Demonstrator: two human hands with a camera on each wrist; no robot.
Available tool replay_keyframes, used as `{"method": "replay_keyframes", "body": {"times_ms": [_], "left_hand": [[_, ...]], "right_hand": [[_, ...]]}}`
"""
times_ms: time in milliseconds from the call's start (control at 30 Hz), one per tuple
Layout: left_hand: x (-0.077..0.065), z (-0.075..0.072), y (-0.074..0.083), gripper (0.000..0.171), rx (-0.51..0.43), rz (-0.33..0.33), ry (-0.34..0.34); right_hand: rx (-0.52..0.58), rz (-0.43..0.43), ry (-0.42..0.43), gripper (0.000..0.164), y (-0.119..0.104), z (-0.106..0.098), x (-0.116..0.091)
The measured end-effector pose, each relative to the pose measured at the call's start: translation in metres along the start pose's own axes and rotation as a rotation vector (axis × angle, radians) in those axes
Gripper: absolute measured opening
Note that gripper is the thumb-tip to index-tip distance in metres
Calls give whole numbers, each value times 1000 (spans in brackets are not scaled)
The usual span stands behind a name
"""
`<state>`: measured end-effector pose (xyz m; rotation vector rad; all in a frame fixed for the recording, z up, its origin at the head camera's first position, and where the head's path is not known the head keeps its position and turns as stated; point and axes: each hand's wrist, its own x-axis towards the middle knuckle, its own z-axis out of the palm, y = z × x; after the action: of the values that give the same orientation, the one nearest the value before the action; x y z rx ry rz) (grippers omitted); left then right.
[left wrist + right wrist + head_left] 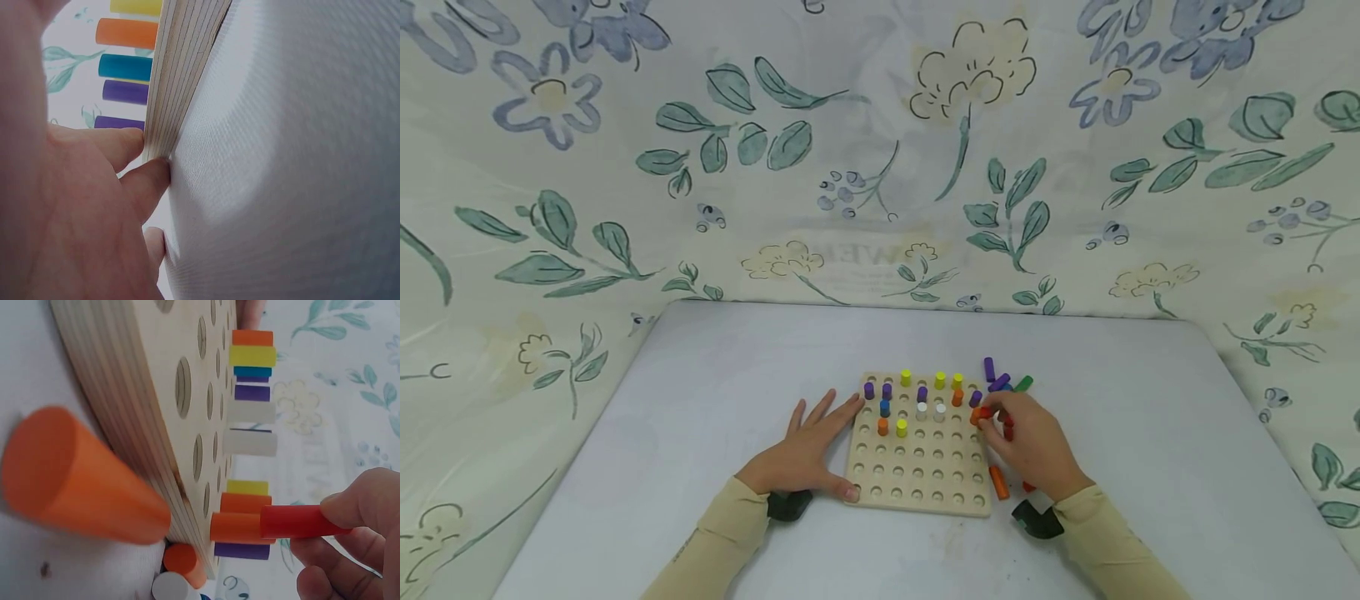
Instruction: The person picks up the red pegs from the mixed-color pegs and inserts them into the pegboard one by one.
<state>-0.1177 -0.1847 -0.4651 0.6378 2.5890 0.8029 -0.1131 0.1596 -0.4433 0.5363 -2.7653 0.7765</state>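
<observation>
A square wooden pegboard [917,492] lies on the white table with rows of round holes. Yellow, purple, blue, white and orange pegs stand in its far half. My left hand [805,454] is spread along the board's left side, thumb at the near corner and fingertips against the edge. Over the right side, my right hand [1033,442] pinches a red peg [294,521] between thumb and fingers. In the right wrist view the red peg's free end overlaps the top of a standing orange peg [234,527]. A purple peg [242,550] stands beside that one.
Loose purple pegs [988,369] and a green peg [1023,383] lie off the board's far right corner. Several red pegs [1008,430] are partly hidden by my right hand. A loose orange peg [998,482] rests by the right edge. Flowered cloth [865,167] hangs behind the table.
</observation>
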Motion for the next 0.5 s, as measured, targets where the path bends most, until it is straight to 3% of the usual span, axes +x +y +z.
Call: {"method": "replay_keyframes", "body": {"times_ms": [300, 500], "left_hand": [[0, 0, -1, 127, -5, -7, -1], [0, 1, -1, 128, -7, -6, -8]], "right_hand": [[12, -45, 8, 24, -7, 3, 2], [35, -31, -9, 25, -13, 7, 2]]}}
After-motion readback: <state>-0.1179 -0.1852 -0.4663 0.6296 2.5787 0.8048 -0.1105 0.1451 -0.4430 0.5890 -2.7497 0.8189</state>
